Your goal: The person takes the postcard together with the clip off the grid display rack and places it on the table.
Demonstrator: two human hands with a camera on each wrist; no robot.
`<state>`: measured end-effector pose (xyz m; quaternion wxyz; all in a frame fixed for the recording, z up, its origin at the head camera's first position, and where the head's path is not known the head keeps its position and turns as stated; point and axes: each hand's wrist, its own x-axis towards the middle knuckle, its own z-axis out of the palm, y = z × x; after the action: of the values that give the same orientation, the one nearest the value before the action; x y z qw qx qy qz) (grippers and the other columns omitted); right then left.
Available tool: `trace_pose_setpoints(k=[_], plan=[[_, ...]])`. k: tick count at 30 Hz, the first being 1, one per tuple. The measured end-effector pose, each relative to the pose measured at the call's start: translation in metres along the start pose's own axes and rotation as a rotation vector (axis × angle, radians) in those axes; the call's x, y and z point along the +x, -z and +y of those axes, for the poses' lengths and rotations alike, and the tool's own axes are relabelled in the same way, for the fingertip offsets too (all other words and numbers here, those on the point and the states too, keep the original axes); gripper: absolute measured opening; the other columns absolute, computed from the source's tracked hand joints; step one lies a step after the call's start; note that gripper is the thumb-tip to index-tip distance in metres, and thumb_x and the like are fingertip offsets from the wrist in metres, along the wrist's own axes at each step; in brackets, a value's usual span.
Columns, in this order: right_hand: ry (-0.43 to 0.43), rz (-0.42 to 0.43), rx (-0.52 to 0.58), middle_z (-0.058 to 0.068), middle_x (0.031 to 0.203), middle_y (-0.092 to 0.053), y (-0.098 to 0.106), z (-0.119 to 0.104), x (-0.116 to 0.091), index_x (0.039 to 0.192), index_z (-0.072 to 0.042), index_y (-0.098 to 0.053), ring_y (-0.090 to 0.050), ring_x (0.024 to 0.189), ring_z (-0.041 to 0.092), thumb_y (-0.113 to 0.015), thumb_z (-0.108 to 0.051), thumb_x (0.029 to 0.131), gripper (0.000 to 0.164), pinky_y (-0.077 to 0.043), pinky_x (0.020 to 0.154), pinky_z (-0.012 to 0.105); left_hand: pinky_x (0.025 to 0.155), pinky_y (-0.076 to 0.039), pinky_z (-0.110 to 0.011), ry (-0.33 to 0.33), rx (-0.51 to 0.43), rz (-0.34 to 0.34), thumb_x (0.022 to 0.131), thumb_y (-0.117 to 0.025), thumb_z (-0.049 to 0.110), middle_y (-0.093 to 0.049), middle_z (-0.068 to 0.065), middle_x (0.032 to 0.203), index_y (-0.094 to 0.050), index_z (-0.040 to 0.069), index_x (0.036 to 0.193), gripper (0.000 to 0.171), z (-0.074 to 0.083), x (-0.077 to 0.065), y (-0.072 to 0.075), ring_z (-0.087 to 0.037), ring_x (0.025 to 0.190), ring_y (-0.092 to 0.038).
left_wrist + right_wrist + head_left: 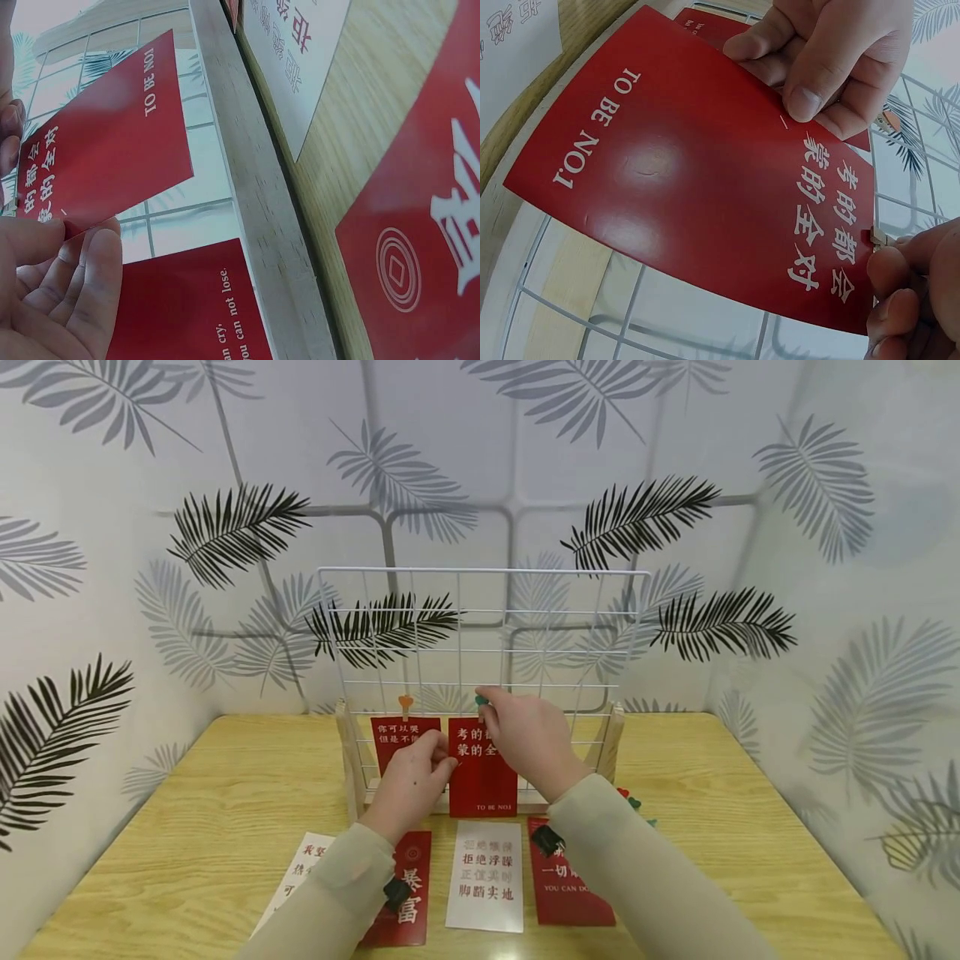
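Observation:
A red card (483,785) with white lettering stands against the white wire grid (459,650). My left hand (411,783) pinches its left edge between thumb and fingers, also plain in the left wrist view. At the card's top, my right hand (534,739) pinches a small wooden clip with a green top (481,700). Much of that clip is hidden behind the fingers; in the right wrist view its wooden end (879,237) meets the card's top edge. To the left, another red card (386,743) hangs from the grid by an orange heart clip (406,703), partly behind my left hand.
Wooden feet (352,768) hold the grid upright on the wood-grain table (187,843). In front of it lie white cards (484,914) and red cards (592,912), some partly under my forearms. More coloured clips (633,802) sit by the right sleeve. Leaf-patterned wall covering surrounds the table.

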<state>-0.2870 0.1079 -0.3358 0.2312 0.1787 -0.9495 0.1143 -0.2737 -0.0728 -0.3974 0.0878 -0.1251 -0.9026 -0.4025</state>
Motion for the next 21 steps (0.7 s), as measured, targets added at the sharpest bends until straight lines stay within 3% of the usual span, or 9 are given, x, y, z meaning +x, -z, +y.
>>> trace_pose_setpoints(k=[14, 21], plan=[[0.023, 0.049, 0.019, -0.007, 0.052, -0.046, -0.0064, 0.0028, -0.0004, 0.134, -0.018, -0.065, -0.04, 0.039, 0.011, -0.062, -0.028, 0.102, 0.033, -0.037, 0.04, 0.023, 0.068, -0.053, -0.03, -0.009, 0.002, 0.005, 0.099, -0.068, 0.017, -0.064, 0.003, 0.088, -0.059, 0.016, 0.107, 0.012, 0.0017, -0.0004, 0.0004, -0.017, 0.075, -0.059], [0.033, 0.106, 0.043, -0.005, 0.066, -0.065, -0.0098, 0.0031, -0.0031, 0.13, -0.019, -0.068, -0.042, 0.042, 0.007, -0.064, -0.028, 0.101, 0.03, -0.04, 0.045, 0.019, 0.068, -0.053, -0.03, 0.006, 0.005, 0.01, 0.099, -0.068, 0.018, -0.064, 0.004, 0.087, -0.059, 0.017, 0.106, 0.012, -0.0003, -0.0011, -0.0004, -0.018, 0.075, -0.059]])
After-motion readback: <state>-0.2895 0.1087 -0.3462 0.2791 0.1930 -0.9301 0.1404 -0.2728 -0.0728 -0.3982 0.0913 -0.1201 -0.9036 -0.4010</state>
